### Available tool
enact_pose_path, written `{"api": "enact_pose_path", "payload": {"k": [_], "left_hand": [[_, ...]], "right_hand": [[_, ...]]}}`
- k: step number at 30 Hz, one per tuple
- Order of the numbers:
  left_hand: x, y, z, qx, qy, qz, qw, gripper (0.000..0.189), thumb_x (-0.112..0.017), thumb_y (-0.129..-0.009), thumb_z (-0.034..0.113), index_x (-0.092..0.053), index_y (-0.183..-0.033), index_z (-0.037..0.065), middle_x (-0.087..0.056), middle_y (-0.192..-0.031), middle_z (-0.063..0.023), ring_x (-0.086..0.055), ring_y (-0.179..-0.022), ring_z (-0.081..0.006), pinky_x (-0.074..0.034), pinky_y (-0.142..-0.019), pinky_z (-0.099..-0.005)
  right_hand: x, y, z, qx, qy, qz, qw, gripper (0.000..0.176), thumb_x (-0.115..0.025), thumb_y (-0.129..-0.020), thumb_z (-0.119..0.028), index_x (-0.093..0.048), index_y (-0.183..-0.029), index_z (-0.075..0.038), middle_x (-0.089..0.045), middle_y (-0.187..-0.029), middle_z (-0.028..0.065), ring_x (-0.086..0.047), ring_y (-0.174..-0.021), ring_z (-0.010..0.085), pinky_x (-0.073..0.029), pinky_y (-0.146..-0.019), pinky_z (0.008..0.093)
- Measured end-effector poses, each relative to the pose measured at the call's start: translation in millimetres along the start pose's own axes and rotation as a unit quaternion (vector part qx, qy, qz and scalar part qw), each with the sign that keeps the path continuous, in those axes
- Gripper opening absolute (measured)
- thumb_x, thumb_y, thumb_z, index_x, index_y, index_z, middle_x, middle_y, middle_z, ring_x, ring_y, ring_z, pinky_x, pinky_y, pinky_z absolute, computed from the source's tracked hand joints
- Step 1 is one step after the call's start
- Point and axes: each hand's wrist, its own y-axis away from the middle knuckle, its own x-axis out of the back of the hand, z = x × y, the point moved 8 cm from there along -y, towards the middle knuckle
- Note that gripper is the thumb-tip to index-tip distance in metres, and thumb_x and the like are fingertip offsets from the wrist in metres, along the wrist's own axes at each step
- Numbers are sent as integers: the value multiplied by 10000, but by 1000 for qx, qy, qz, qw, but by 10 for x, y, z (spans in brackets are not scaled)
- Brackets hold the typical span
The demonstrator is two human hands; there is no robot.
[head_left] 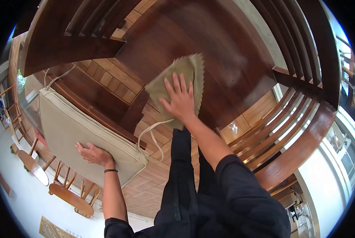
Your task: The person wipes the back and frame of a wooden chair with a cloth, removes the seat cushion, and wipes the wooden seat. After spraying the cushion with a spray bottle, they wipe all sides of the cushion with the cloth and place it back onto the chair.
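Note:
Spread flat, my right hand [180,96] presses on an olive-green cloth [161,85] with zigzag edges. The cloth lies over the near edge of a dark, glossy wooden surface [221,51]. My left hand [94,154], with a dark band at the wrist, rests against a beige cushion [66,131], its fingers apart. The cushion stands tilted beside a dark wooden frame [94,105] at the left. Pale tie cords [153,133] hang from the cushion's right corner, near the cloth, and more cords show at its upper left corner.
Slatted dark wooden backs rise at the upper left [74,47] and upper right [292,35]. A curved slatted wooden seat [300,139] stands at the right. Wooden chairs [72,198] are at the lower left. The wood-tiled floor [149,186] shows around my legs.

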Motion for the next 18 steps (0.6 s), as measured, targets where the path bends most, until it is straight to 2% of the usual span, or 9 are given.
{"api": "enact_pose_path", "payload": {"k": [2, 4, 6, 9, 10, 12, 15, 18], "left_hand": [[-10, -7, -2, -4, 0, 1, 1000, 565, -395, -1017, 356, -376, -1493, 53, -375, -1544, -152, -306, -1428, -329, -150, -1166, -509], [-7, -2, -8, -8, -4, 4, 1000, 574, -379, -1018, 372, -378, -1492, 49, -375, -1545, -155, -315, -1424, -329, -160, -1159, -507], [-8, -1, 15, -13, -9, 9, 1000, 587, -354, -1020, 394, -385, -1486, 38, -379, -1543, -163, -335, -1414, -332, -183, -1146, -502], [-29, 11, 29, -23, -5, 16, 1000, 597, -334, -1024, 394, -375, -1485, 18, -375, -1541, -173, -330, -1415, -335, -175, -1148, -498], [-28, 21, 29, -22, -5, 21, 1000, 597, -333, -1024, 392, -374, -1484, 14, -374, -1541, -175, -328, -1416, -335, -173, -1148, -497], [-44, 25, 41, -26, -4, 28, 999, 598, -332, -1024, 388, -373, -1482, 6, -373, -1541, -178, -326, -1418, -336, -169, -1149, -495], [-56, 26, 7, -29, -5, 29, 999, 597, -332, -1025, 384, -371, -1480, 0, -366, -1544, -181, -319, -1422, -338, -165, -1150, -495], [-39, 25, 41, -42, 5, 28, 999, 593, -336, -1021, 372, -368, -1480, -2, -356, -1549, -186, -313, -1426, -339, -163, -1150, -498]], "right_hand": [[-29, 355, 184, 4, 58, 16, 998, 791, -572, -858, -612, -375, -1524, -235, -270, -1620, 95, -215, -1500, 304, -142, -1180, 591], [129, 529, 786, -164, 57, -70, 982, 769, -553, -884, -599, -358, -1533, -234, -261, -1622, 110, -232, -1488, 331, -138, -1170, 611], [462, 396, 1271, -218, 131, 26, 967, 763, -531, -907, -586, -338, -1541, -206, -255, -1619, 138, -218, -1485, 368, -130, -1163, 628], [742, -363, 1775, -259, 159, 175, 936, 799, -511, -925, -572, -306, -1545, -112, -242, -1613, 184, -183, -1489, 400, -129, -1168, 617], [823, -684, 1803, -271, 159, 219, 924, 810, -507, -928, -570, -301, -1543, -83, -239, -1612, 193, -175, -1492, 401, -133, -1169, 614], [778, -1302, 1496, -265, 149, 240, 922, 795, -496, -939, -557, -309, -1534, -64, -238, -1611, 198, -173, -1495, 394, -140, -1182, 585], [453, -1813, 317, -61, 95, 168, 979, 783, -526, -913, -555, -343, -1526, -104, -269, -1600, 186, -193, -1490, 391, -154, -1199, 544], [18, -1345, -589, 87, -19, 78, 993, 732, -576, -886, -524, -396, -1512, -189, -333, -1574, 134, -242, -1480, 346, -178, -1207, 507]]}}
